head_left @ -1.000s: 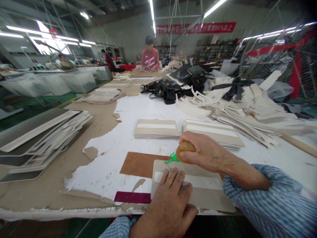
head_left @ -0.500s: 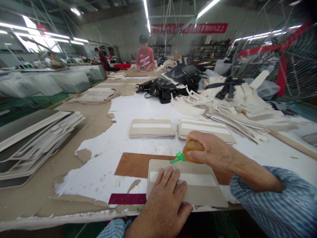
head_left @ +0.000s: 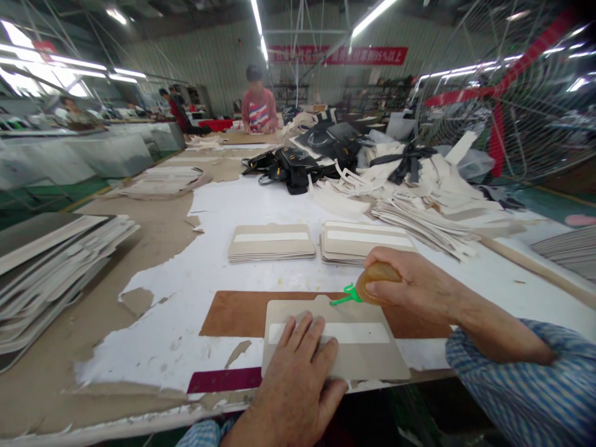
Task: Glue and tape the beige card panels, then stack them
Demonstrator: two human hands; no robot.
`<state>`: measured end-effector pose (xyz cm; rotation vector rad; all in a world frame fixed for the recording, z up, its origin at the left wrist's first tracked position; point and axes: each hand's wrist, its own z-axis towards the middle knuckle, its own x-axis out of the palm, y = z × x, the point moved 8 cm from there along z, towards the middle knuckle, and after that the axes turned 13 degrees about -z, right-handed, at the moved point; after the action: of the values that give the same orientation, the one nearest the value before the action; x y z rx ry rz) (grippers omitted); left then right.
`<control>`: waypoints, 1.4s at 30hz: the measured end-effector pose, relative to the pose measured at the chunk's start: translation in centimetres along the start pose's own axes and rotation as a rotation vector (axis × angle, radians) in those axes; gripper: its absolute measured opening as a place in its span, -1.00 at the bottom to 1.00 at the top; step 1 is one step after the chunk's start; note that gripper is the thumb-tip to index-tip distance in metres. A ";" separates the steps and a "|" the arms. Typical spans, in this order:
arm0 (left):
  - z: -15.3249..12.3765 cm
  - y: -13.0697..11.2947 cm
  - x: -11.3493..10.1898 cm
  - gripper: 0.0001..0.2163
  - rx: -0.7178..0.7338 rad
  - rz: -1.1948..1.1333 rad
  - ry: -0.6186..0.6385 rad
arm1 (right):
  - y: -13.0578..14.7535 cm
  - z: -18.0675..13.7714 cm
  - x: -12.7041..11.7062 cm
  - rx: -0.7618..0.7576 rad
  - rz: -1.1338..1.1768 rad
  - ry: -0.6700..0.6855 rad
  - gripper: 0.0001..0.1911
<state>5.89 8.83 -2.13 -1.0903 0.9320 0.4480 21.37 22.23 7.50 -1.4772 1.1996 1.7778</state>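
Note:
My left hand (head_left: 298, 372) lies flat with fingers spread on a beige panel (head_left: 367, 360) that has a white strip (head_left: 356, 333) across it. In my right hand (head_left: 410, 279) is an amber squeeze bottle (head_left: 378, 282) with a green nozzle (head_left: 347, 297). The nozzle points left and down, its tip at the panel's top edge by a small raised tab; whether it touches I cannot tell. Under the panel lies a brown leather-like strip (head_left: 233, 313). A dark purple strip (head_left: 223, 380) sits left of my left hand.
Two stacks of similar panels, the left (head_left: 271, 242) and the right (head_left: 363, 239), stand just beyond. Layered boards (head_left: 69, 273) are piled at left. Black bags (head_left: 298, 167) and cream scraps (head_left: 447, 180) heap up at back right, near a large fan (head_left: 498, 93). A person (head_left: 259, 108) stands at the far end.
The bottle and my right hand have shifted right along the panel's top edge, near the tab. My left hand still presses the panel. The whole view has turned slightly right.

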 end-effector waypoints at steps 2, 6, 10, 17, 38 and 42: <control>0.0 0.0 0.0 -0.57 0.008 0.010 -0.005 | -0.7 -0.4 -0.2 0.032 0.009 0.003 -0.87; 0.2 -0.3 0.0 -0.56 0.030 0.083 0.023 | -2.2 -1.3 -0.6 0.079 0.029 -0.014 -0.85; 0.2 -0.4 0.0 -0.55 0.057 0.137 0.020 | -4.2 -2.1 -0.5 0.141 0.070 -0.006 -0.81; 0.0 -0.4 -0.3 -0.57 0.097 0.165 -0.012 | -6.7 -3.8 -0.9 0.198 0.121 -0.036 -0.81; -0.4 -0.4 -0.1 -0.55 0.296 0.384 -0.163 | -12.5 -6.7 5.3 0.389 0.766 -0.211 -0.52; -0.8 1.3 0.9 -0.52 0.469 0.553 -0.246 | -16.1 -8.0 7.2 0.533 1.329 -0.479 -0.46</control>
<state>5.16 8.54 -3.69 -0.3311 1.0453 0.7510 36.78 21.70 -4.20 0.2376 2.3346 2.0122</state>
